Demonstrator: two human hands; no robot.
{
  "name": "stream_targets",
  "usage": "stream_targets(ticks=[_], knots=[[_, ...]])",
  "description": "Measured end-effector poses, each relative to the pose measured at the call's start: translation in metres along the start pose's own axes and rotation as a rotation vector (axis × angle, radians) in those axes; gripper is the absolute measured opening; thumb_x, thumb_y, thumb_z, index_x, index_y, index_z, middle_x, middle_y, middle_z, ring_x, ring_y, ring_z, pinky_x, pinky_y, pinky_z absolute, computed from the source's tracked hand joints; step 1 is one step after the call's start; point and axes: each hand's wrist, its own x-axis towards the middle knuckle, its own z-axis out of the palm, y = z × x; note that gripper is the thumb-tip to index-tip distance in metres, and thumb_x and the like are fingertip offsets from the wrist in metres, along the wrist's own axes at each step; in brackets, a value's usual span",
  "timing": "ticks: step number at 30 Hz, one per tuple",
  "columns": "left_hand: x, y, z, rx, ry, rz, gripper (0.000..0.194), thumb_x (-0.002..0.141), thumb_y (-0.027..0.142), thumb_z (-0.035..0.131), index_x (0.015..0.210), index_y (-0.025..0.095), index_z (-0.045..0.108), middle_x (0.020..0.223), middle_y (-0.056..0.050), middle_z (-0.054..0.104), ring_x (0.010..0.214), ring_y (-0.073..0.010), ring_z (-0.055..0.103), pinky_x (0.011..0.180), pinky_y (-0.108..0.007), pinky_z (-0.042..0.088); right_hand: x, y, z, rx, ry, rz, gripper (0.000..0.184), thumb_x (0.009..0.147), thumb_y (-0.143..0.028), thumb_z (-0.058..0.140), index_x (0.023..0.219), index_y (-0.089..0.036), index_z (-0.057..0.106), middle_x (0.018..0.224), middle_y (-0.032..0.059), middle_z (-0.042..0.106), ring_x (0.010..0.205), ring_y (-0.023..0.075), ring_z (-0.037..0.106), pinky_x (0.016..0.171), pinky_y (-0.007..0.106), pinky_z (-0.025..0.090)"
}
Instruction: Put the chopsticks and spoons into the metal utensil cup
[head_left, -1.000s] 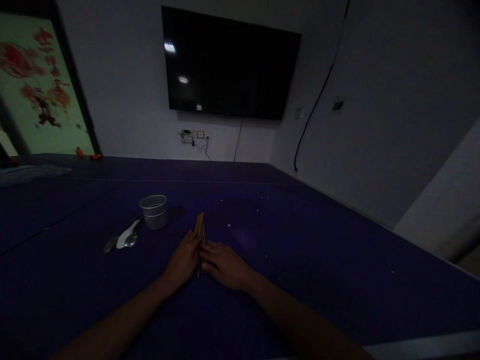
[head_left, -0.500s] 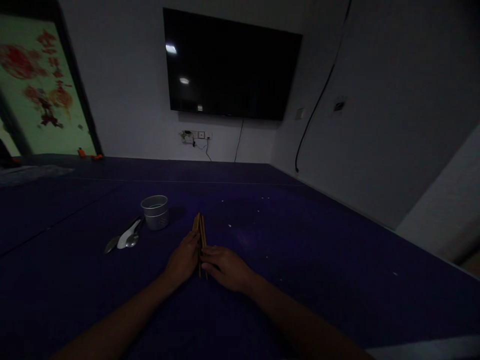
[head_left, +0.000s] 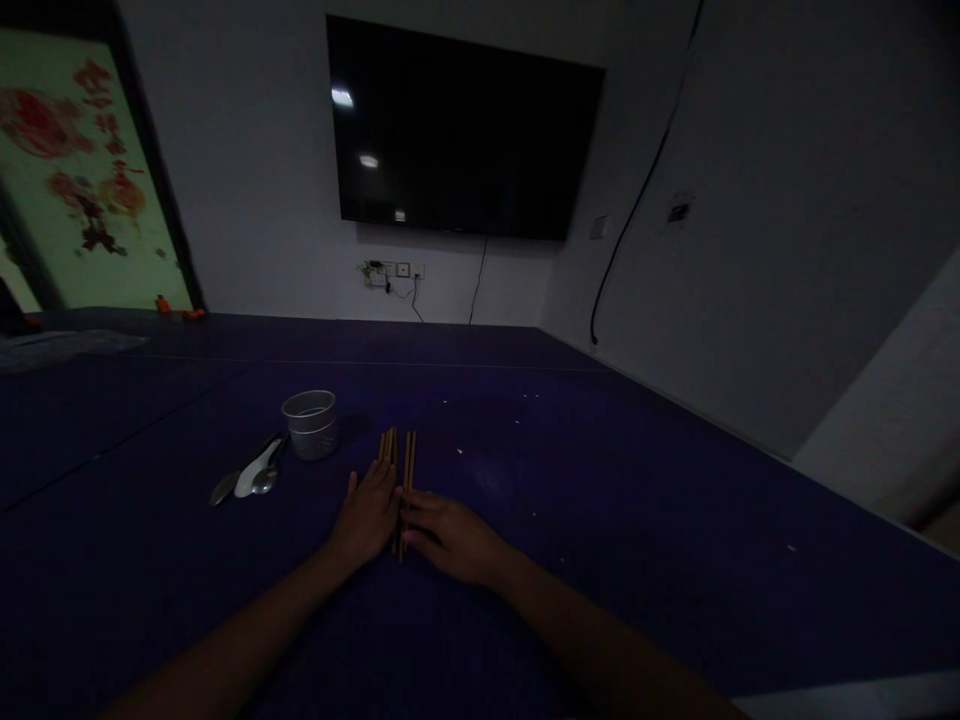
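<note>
Left hand (head_left: 367,518): palm down, fingers extended over a left group of slender brown sticks (head_left: 386,446), whose far ends show beyond the fingertips. Contact is evident; whether the fingers grasp or merely press, I cannot tell. Right hand (head_left: 456,537): low and sideways, fingers and thumb against a right pair of sticks (head_left: 410,455). Whether they pinch the pair cannot be determined. Neither hand is clenched into a fist.

Both stick groups lie lengthwise, near to far, on the dark blue surface (head_left: 637,520), with a narrow gap between their far ends. Near ends show between the hands; the exact count is obscured.

In my judgement, the step in hand is separating or aligning the sticks. A further adjustment would call for light, even finger pressure on each group, so that the sticks do not roll or cross.

Outward to the left, apart from the hands, a grey cup (head_left: 313,438) stands upright, mouth open. Just left and nearer lie a white spoon (head_left: 251,480) and two metal-looking spoons (head_left: 264,481), close together. Small white specks (head_left: 460,451) lie to the right. On the far wall hangs a dark television (head_left: 465,130).
</note>
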Motion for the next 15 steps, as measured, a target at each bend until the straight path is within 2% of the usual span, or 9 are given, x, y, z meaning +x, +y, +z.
stream_targets(ticks=[3,6,11,15], knots=[[0.0004,-0.0033,0.0017,-0.022,-0.002,0.026,0.05,0.092,0.034,0.024,0.133,0.012,0.042,0.141,-0.016,0.037,0.135,-0.027,0.024,0.107,-0.056,0.015,0.0,0.0004,0.0004,-0.002,-0.008,0.015,0.028,0.092,-0.025,0.043,0.115,-0.017,0.057,0.127,0.0098,0.055,0.124,0.0188,0.043,0.103,0.033,0.035],[0.0002,-0.003,0.0014,-0.045,-0.022,0.03,0.052,0.092,0.036,0.022,0.134,0.01,0.04,0.142,-0.016,0.035,0.136,-0.0265,0.022,0.107,-0.055,0.016,0.0003,0.0014,0.0014,0.013,-0.013,0.025,0.027,0.091,-0.024,0.044,0.114,-0.017,0.057,0.125,0.0097,0.056,0.121,0.0189,0.047,0.101,0.033,0.037],[0.0007,-0.0026,0.0038,-0.099,0.0,0.083,0.052,0.092,0.037,0.023,0.136,0.013,0.038,0.143,-0.016,0.035,0.137,-0.0236,0.02,0.108,-0.05,0.019,0.0008,0.0052,0.003,0.043,0.005,0.018,0.025,0.091,-0.02,0.044,0.111,-0.018,0.059,0.121,0.0075,0.058,0.118,0.0174,0.049,0.103,0.033,0.035],[0.0026,-0.003,0.0042,-0.116,0.039,0.014,0.053,0.091,0.039,0.024,0.133,0.011,0.041,0.143,-0.017,0.035,0.136,-0.0263,0.021,0.108,-0.052,0.018,0.0006,0.0058,0.0028,0.044,0.013,0.019,0.024,0.09,-0.019,0.045,0.11,-0.019,0.059,0.115,0.0067,0.061,0.118,0.0164,0.049,0.101,0.031,0.037]])
